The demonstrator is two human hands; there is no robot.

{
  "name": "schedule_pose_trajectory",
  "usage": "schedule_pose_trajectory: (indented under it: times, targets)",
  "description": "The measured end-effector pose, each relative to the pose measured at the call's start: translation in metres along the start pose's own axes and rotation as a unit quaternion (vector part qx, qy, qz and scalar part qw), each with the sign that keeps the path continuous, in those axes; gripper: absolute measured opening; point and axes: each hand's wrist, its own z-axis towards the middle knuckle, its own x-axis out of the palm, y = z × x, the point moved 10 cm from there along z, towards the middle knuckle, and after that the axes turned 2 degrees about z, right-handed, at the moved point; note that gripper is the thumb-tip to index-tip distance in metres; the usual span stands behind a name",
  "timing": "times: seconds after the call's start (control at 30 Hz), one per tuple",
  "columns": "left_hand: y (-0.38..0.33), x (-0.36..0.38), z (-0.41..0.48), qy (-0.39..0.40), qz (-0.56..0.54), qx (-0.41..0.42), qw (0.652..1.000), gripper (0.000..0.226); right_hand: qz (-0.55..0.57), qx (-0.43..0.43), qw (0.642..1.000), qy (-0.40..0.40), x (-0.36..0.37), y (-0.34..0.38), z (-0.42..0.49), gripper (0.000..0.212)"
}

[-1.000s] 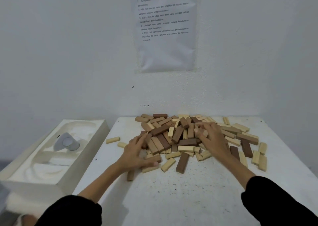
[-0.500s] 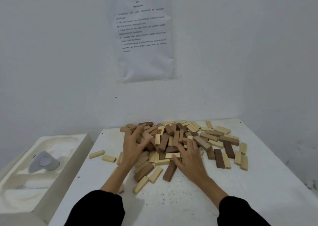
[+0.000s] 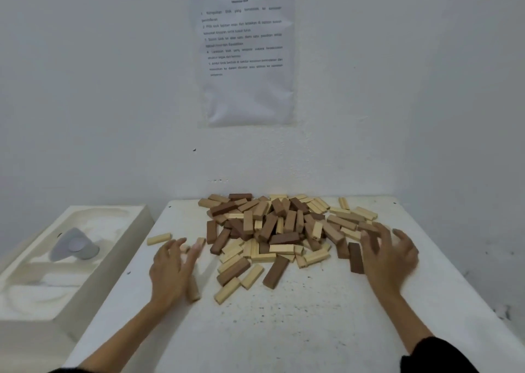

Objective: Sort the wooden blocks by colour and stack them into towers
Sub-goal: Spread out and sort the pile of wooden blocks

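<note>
The wooden blocks (image 3: 272,230) lie in one loose heap, pale, tan and dark brown mixed together, toward the far edge of the tabletop (image 3: 284,330). We see a few strays on its near side and one pale block (image 3: 159,238) alone near the left edge. The left hand (image 3: 170,270) is low at the heap's left side, its fingers (image 3: 196,252) straight and spread, gripping nothing. A tan block (image 3: 193,290) lies just beside the heel of that hand. The right hand (image 3: 389,262) is at the heap's right side, fingers (image 3: 369,239) spread and loosely bent, empty, just beside a dark block (image 3: 356,257). Both hands are blurred, so we cannot tell whether they touch the tabletop. Off the left edge stands a white moulded tray (image 3: 113,259), and a printed sheet (image 3: 245,51) hangs on the wall behind.
</note>
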Motion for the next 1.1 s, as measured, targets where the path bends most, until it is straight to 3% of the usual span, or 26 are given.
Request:
schedule_pose_trajectory:
  times: [0.1, 0.2, 0.27, 0.4, 0.57, 0.7, 0.8, 0.9, 0.97, 1.03, 1.1]
  targets:
    - [-0.004, 0.014, -0.029, 0.031, 0.013, 0.021, 0.999, 0.096, -0.022, 0.127, 0.986, 0.106, 0.02, -0.042, 0.015, 0.057]
    - [-0.049, 0.045, -0.046, 0.057, -0.024, 0.085, 0.994, 0.089, -0.026, 0.114, 0.982, 0.15, 0.041, -0.034, 0.013, 0.056]
    - [-0.071, 0.067, -0.045, 0.049, -0.016, 0.107, 0.993, 0.091, -0.008, 0.091, 0.986, 0.137, 0.046, -0.02, 0.008, 0.048]
    - [-0.08, 0.087, -0.021, 0.013, -0.052, 0.026, 0.998, 0.09, 0.083, 0.082, 0.991, 0.066, 0.04, 0.001, -0.003, 0.034]
    - [-0.084, 0.09, 0.0, -0.055, -0.133, -0.036, 0.989, 0.073, 0.167, 0.008, 0.984, 0.054, 0.037, 0.029, -0.006, 0.03]
    - [-0.084, 0.072, 0.01, -0.107, -0.19, -0.013, 0.976, 0.07, 0.203, -0.133, 0.968, 0.064, 0.026, 0.067, -0.019, 0.03]
    - [-0.063, 0.04, 0.028, -0.161, -0.149, 0.0, 0.976, 0.065, 0.152, -0.227, 0.96, 0.056, 0.018, 0.093, -0.038, 0.036]
    - [-0.023, 0.005, 0.052, -0.212, -0.028, -0.035, 0.976, 0.062, 0.102, -0.281, 0.945, 0.132, 0.034, 0.117, -0.079, 0.057]
    - [0.018, -0.004, 0.068, -0.184, 0.039, -0.107, 0.976, 0.048, 0.033, -0.347, 0.918, 0.189, 0.055, 0.127, -0.115, 0.066]
    - [0.062, 0.005, 0.076, -0.103, 0.079, -0.197, 0.972, 0.044, -0.034, -0.388, 0.895, 0.218, 0.074, 0.126, -0.132, 0.069]
    - [0.066, 0.018, 0.077, -0.052, 0.115, -0.153, 0.98, 0.044, -0.07, -0.378, 0.897, 0.218, 0.083, 0.124, -0.125, 0.063]
